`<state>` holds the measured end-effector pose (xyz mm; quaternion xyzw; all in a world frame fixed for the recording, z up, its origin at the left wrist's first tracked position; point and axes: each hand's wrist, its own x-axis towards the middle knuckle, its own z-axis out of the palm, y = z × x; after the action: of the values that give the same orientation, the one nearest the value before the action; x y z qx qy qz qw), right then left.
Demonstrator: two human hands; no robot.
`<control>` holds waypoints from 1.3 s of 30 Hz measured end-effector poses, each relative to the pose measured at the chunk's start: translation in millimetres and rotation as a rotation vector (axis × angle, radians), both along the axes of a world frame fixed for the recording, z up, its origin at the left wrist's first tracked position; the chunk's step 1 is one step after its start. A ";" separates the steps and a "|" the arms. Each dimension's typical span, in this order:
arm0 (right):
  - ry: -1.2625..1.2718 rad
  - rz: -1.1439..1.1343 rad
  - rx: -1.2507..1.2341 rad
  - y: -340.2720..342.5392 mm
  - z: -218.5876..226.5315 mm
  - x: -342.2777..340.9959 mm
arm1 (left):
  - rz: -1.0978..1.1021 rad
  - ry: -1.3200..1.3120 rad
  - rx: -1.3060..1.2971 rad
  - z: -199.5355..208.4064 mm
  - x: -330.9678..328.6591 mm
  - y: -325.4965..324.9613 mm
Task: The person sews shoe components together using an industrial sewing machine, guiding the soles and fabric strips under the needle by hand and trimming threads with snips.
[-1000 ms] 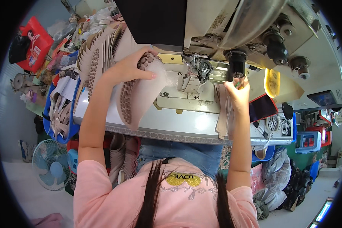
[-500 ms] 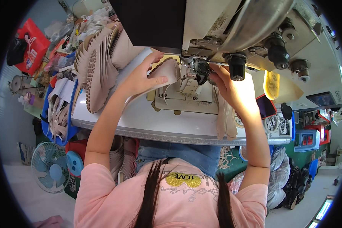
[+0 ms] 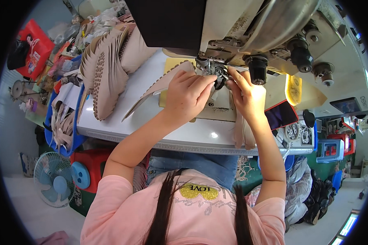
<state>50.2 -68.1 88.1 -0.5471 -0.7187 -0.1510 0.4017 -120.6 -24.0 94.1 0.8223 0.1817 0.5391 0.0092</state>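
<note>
Both hands meet at the needle area of a sewing machine. The fingers of my left hand are pinched together just in front of the presser foot; whatever they hold is too small to make out. From the other side my right hand reaches in, thumb and forefinger closed around something small and hidden. A beige leather-like piece with a scalloped dark edge rests on the machine bed, its near part behind my left hand and its tail stretching left. Beige strips hang over the table edge below my right hand.
A fanned stack of similar beige pieces stands left on the white table. Beyond it is a blue bin of scraps. On the right lie a red-edged phone and bobbins. The machine's black panel overhangs the work.
My left hand has let go of the beige piece and moved right to the needle area, fingers now pinched. The piece's tail lies further left. My right hand stays near the needle.
</note>
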 end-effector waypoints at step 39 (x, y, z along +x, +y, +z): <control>0.084 -0.042 0.338 -95.8 59.2 1.8 | -0.139 0.220 0.102 -51.5 6.1 -32.0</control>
<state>52.0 -163.9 147.3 -0.4925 -0.6539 -0.2553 0.5144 -114.4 -56.0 42.6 0.8866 0.0966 0.4521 -0.0155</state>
